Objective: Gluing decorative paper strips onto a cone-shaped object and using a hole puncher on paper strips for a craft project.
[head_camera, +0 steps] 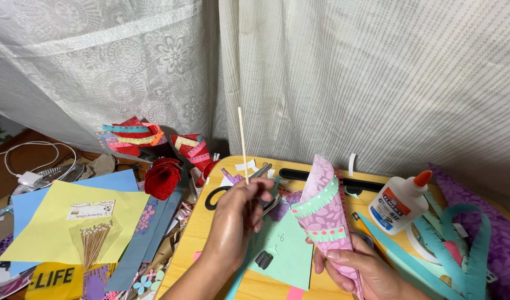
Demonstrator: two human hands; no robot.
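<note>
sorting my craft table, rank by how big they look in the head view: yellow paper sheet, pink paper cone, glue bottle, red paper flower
1. yellow paper sheet
2. pink paper cone, though it is held nearer the camera
3. glue bottle
4. red paper flower, close to the bottle, so that order is unsure

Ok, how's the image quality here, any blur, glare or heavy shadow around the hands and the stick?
Head view: soft, even light, no harsh shadows. The thin wooden stick in the left hand and the pink paper cone in the right hand look sharp. Mild sheen on the glue bottle; frame edges slightly stretched.
</note>
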